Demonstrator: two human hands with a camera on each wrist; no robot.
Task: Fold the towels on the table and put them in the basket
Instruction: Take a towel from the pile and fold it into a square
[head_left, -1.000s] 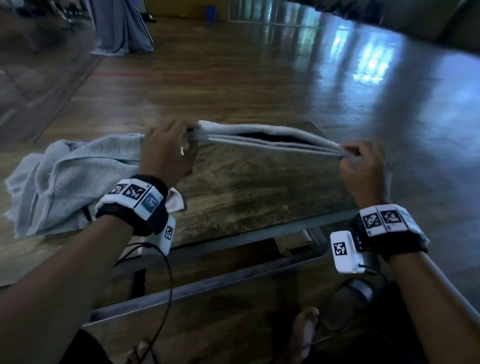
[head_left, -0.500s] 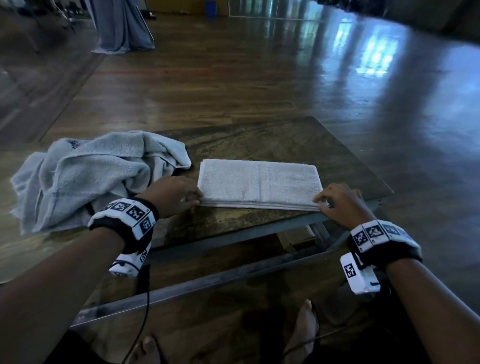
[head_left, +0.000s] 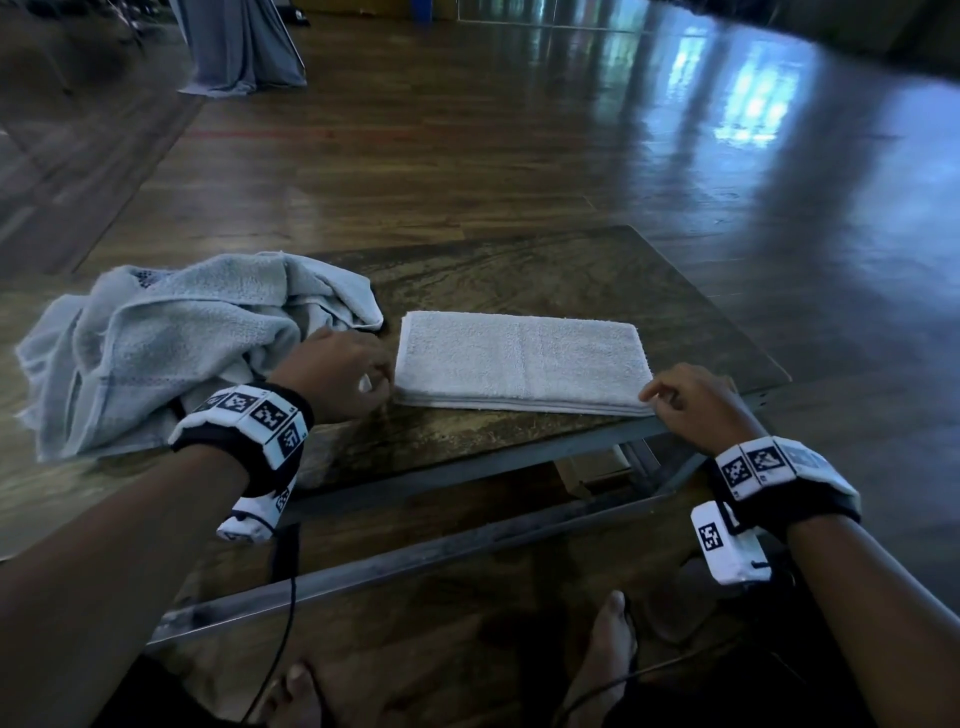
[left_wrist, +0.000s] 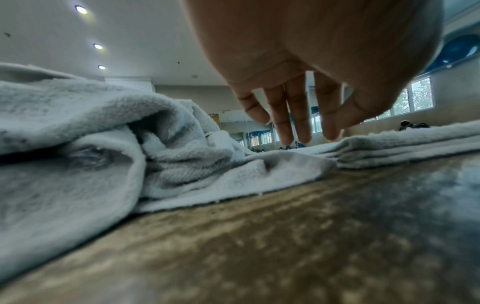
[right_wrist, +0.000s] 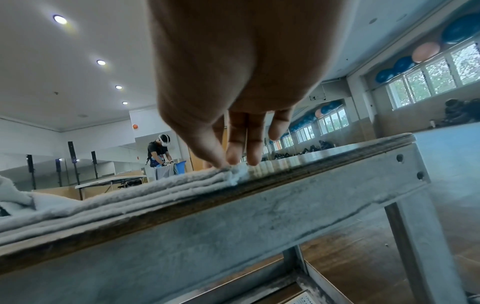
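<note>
Left hand (head_left: 337, 375) at centre left of the head view, fingers (left_wrist: 298, 115) straight and relaxed, tips at the left end of the folded towel (head_left: 522, 361), holding nothing. Right hand (head_left: 693, 402) at lower right, thumb and fingertips (right_wrist: 233, 152) touching the towel's near right corner, no clear grip. Folded towel flat on the table (head_left: 571, 270), along its near edge. Crumpled towels (head_left: 171, 343) heaped at left, just beside it. Black-and-white square markers on both wristbands (head_left: 260, 415); no readable writing.
</note>
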